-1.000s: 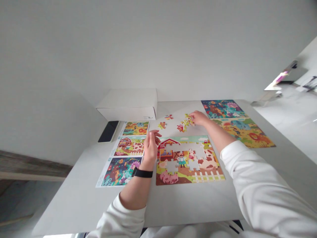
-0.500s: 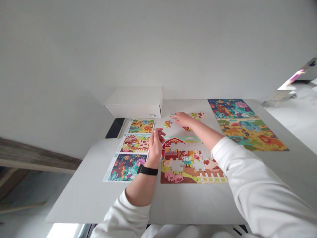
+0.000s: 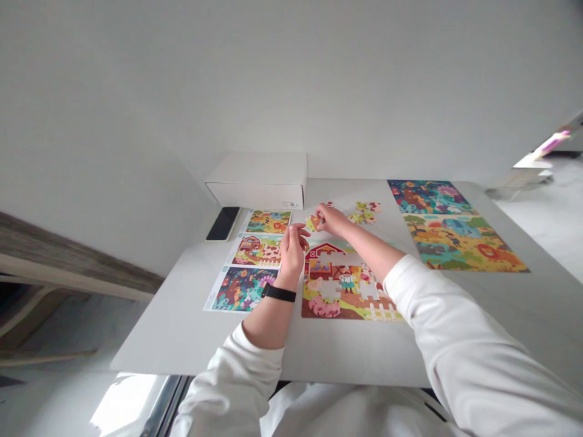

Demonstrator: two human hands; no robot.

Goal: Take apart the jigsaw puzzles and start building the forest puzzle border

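In the centre of the frame, a yellow-and-brown jigsaw piece [image 3: 312, 223] is touched by the bent fingers of the right hand [image 3: 331, 220], which are drawn close together (whether the piece is pinched between them or merely pressed cannot be told). The left hand [image 3: 293, 244] is held just left of centre, its fingers loosely curled and slightly apart, with nothing seen in its grasp; a black wristband [image 3: 280, 294] is worn below it. Beneath both hands, right of the lower centre, a farm-scene puzzle [image 3: 326, 308] is laid flat on the surface [image 3: 182, 334], with gaps left in its middle. Several loose jigsaw pieces [image 3: 363, 213] are clustered right of the right hand. At left, a picture sheet [image 3: 248, 258] is flanked by a smartphone [image 3: 223, 224], with a white box [image 3: 259, 193] set behind. At right, a night-scene puzzle [image 3: 430, 197] and a safari-scene puzzle [image 3: 464, 243] are placed edge to edge.
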